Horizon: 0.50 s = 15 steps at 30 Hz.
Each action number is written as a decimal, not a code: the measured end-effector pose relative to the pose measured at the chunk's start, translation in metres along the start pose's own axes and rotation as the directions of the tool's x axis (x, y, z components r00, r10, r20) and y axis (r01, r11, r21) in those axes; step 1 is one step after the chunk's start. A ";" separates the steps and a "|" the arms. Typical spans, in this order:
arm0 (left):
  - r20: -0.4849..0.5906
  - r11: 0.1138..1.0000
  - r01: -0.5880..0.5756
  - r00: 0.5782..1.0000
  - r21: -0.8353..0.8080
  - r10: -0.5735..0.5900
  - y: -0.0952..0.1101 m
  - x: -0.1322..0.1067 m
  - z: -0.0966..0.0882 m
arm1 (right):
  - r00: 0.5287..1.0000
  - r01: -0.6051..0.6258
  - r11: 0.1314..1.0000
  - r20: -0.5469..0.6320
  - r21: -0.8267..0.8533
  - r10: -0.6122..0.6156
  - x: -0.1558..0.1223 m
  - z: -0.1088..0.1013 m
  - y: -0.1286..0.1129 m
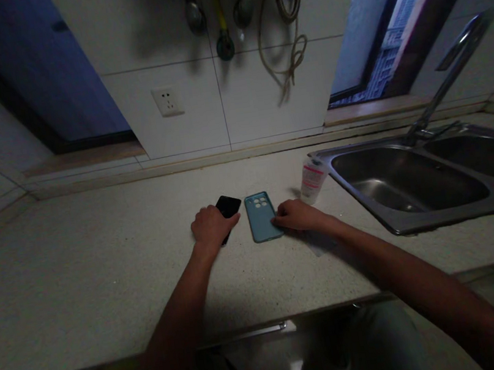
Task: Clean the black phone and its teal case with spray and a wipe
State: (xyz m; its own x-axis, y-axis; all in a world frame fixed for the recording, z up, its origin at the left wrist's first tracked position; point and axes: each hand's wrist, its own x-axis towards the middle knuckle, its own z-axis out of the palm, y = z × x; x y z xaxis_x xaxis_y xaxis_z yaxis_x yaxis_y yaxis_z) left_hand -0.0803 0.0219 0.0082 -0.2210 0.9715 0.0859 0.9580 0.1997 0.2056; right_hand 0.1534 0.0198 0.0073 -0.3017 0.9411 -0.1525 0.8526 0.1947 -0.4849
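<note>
Left hand (pixel 209 227) gripping phone (pixel 229 204), right hand (pixel 297 215) touching case (pixel 261 217)

Both bare arms stretched forward, forearms low and angling in toward each other. The left hand (pixel 210 227) lay palm down, knuckles up, fingers curled under; gripping or merely resting, the dim light wouldn't say. The right hand (pixel 297 215) sat flat, fingers extended leftward, wrist low, near the left one.

Head view: your single camera sits on your head, facing forward and down over the countertop (pixel 101 262) toward the tiled wall (pixel 201 124).
Nearness: your left hand (pixel 211 227) and right hand (pixel 297 215) lie mid-frame at arm's reach.
</note>
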 end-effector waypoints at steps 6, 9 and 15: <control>-0.024 0.999 0.008 1.000 0.041 -0.007 -0.002 0.003 0.008 | 0.999 0.035 0.984 0.044 -0.176 -0.027 -0.001 0.003 -0.004; -0.043 0.999 0.008 0.999 0.046 -0.007 -0.004 0.004 0.011 | 0.998 0.044 0.978 0.063 -0.204 -0.032 -0.005 0.003 -0.009; -0.049 0.998 0.002 0.999 0.070 0.002 -0.001 0.001 0.010 | 0.996 0.078 0.970 0.057 -0.229 -0.066 -0.010 0.006 -0.014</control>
State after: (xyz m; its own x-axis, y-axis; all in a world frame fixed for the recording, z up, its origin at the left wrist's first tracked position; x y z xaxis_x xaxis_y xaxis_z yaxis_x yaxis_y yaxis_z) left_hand -0.0800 0.0241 -0.0018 -0.2281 0.9644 0.1337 0.9680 0.2099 0.1374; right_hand 0.1417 0.0063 0.0101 -0.3811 0.9090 -0.1686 0.9017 0.3252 -0.2849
